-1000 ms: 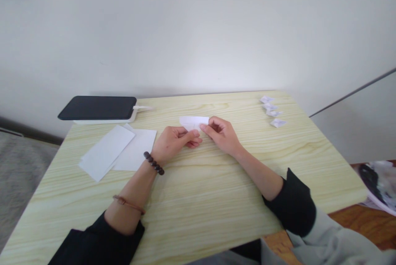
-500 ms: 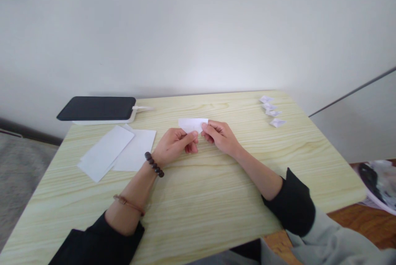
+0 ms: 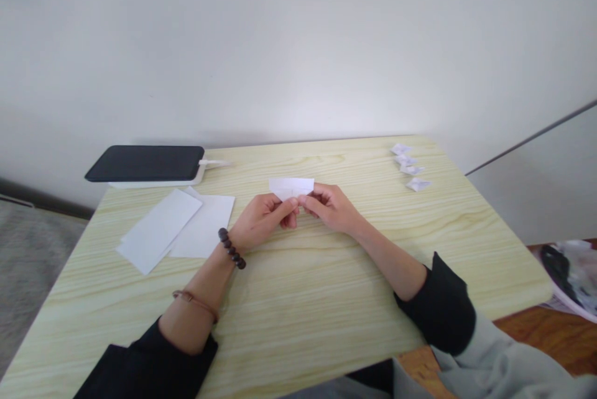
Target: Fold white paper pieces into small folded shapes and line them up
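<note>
A small folded piece of white paper (image 3: 291, 187) is held up over the middle of the table, its straight edge away from me and a crease running along it. My left hand (image 3: 267, 217) pinches its near edge between thumb and fingers. From the other side my right hand (image 3: 332, 207) grips it too, the two thumbs almost meeting at the paper's lower middle. The curled fingers hide the paper's underside and lower corners.
Left of my hands lie loose white paper sheets (image 3: 161, 231), overlapping. Behind them a black-screened phone (image 3: 147, 163) rests on a white block with a cable (image 3: 217, 163). Several small folded paper boats (image 3: 418, 184) stand in a row at the table's (image 3: 373, 299) far right.
My right thumb has slid from the paper's right end down to its lower middle, beside the left thumb. A crease along the paper now shows. The left hand barely moved.
</note>
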`<state>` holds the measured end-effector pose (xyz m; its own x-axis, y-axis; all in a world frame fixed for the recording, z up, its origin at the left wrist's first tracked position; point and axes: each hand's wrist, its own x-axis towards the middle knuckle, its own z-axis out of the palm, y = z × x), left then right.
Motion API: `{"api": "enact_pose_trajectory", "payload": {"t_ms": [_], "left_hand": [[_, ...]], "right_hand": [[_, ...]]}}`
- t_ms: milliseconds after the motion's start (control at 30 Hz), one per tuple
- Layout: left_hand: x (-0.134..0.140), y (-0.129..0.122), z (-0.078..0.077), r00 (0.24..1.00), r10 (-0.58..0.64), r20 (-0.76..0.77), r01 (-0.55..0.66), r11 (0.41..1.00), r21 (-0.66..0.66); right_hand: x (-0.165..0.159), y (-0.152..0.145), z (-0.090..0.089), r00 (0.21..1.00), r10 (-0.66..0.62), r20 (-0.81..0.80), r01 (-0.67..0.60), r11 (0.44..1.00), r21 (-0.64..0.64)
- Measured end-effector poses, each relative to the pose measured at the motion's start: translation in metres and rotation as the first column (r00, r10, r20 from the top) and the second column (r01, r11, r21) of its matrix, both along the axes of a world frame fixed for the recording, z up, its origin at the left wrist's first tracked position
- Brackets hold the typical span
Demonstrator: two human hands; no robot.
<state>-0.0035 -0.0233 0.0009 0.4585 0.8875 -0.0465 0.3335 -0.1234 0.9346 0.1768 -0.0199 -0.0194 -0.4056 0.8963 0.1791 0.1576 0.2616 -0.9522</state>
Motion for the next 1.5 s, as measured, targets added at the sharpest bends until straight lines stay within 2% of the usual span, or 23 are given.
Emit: {"api": "enact_pose_trajectory", "payload": {"t_ms": [100,333,500,633,867,1167,1367,1500], "left_hand": [[0.0002,0.0002,0.0013,1.0,-0.003,0.005,0.003,1.0,0.003],[0.0003,0.0006,0.0019,1.0,-0.012,0.025,0.013,1.0,-0.017],[0.0012,0.0001,-0.0005,1.0,0.007,0.025,-0.006,0.999,-0.034],[0.0014,0.0003,-0.0037,1.0,0.021,0.022,-0.02,1.0,-0.019],[0.0001,0.0007,-0.0034,1.0,-0.009,0.014,0.009,1.0,-0.001],[0.0013,-0.0012,0.0006,0.999,0.029,-0.03,-0.029,1.0,0.006],[0.0004,-0.0009,0.0017,1.0,0.005,-0.023,-0.006,0.999,-0.031],[-0.001,-0.0005,0.0012,1.0,-0.019,0.01,0.02,0.997,-0.076]], "right_hand": [[-0.0008,-0.001,-0.0003,1.0,-0.012,-0.006,0.012,1.0,-0.014],[-0.0024,-0.0021,-0.0009,0.996,-0.034,-0.087,0.02,0.986,-0.163],[-0.0016,-0.0023,0.0009,0.996,-0.091,0.013,0.091,0.995,-0.035],[-0.0003,-0.0013,0.0007,0.993,-0.091,0.08,0.09,0.996,0.024],[0.0001,-0.0011,-0.0007,0.999,-0.023,0.041,0.021,0.999,0.028],[0.0002,-0.001,-0.0021,0.997,-0.053,0.063,0.049,0.997,0.051],[-0.0002,-0.0025,-0.0003,0.995,-0.054,0.079,0.049,0.996,0.07],[-0.0011,-0.0045,0.0039,0.993,-0.08,0.082,0.077,0.996,0.04]]}}
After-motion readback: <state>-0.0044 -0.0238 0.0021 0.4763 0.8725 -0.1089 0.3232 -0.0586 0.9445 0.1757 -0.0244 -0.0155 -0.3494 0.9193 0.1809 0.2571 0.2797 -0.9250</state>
